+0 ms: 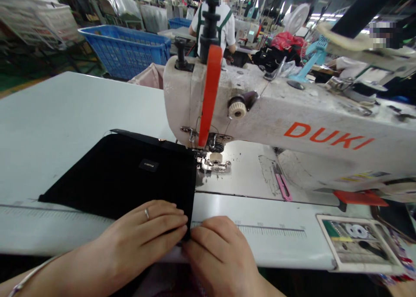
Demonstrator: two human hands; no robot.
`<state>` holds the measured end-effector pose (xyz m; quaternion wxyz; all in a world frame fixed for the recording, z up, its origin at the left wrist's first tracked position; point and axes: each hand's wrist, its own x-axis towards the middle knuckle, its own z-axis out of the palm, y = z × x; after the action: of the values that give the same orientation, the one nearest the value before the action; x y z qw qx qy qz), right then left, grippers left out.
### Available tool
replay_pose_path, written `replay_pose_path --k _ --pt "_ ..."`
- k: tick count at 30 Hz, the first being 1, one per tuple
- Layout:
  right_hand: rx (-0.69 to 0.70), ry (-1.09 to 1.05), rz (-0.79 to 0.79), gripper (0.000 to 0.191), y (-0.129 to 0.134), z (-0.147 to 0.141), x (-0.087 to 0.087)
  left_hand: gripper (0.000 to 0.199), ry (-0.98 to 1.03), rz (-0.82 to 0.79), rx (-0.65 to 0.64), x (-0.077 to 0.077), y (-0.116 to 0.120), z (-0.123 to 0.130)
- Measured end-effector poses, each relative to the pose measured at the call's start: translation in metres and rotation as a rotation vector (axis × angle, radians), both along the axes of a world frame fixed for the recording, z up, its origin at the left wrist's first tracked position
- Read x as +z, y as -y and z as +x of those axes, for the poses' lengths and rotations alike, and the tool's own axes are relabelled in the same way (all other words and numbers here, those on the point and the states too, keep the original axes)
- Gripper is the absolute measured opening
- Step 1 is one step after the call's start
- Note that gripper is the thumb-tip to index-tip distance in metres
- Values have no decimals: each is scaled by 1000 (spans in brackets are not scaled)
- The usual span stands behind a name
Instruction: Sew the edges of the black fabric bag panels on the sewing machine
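A black fabric piece (107, 175) with a small lettered label (148, 165) lies on the sewing table, its right edge by the presser foot (214, 165). My left hand (143, 234), with a ring on one finger, rests over its near right corner. Its fingers are together and curled at the edge, with the thumb hidden. Against the same corner, my right hand (221, 253) is closed, pinching the edge; its fingertips are partly hidden. The white sewing machine (260, 98) stands just beyond both hands, an orange lever-like guard (210, 93) on its head.
Pink thread snips (282, 182) lie on the machine bed. A printed ruler (273, 230) runs along the table's front. At right, a small tray (357, 240) holds bobbins. Behind are a blue basket (126, 48) and a person (227, 26) facing away.
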<state>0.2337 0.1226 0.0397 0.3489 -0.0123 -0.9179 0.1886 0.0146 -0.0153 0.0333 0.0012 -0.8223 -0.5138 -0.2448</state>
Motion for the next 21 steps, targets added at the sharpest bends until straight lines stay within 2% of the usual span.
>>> replay_pose_path --k 4,6,8,11,17,21 --pt "-140 -106 11 23 5 -5 -7 41 -4 -7 -58 5 -4 -1" --pt "-162 -133 3 20 6 -7 -11 40 7 -19 -83 11 -7 1" --pt "-128 -144 11 16 5 -8 -13 39 36 -35 -53 16 -9 4" --pt "-97 -136 32 20 -1 -10 -14 40 67 -75 0 21 -14 5" --pt "-33 -32 47 15 -20 -16 -1 36 43 -46 -64 16 -33 -9" --pt "14 59 48 15 -31 -21 8 31 28 -33 -85 22 -50 -19"
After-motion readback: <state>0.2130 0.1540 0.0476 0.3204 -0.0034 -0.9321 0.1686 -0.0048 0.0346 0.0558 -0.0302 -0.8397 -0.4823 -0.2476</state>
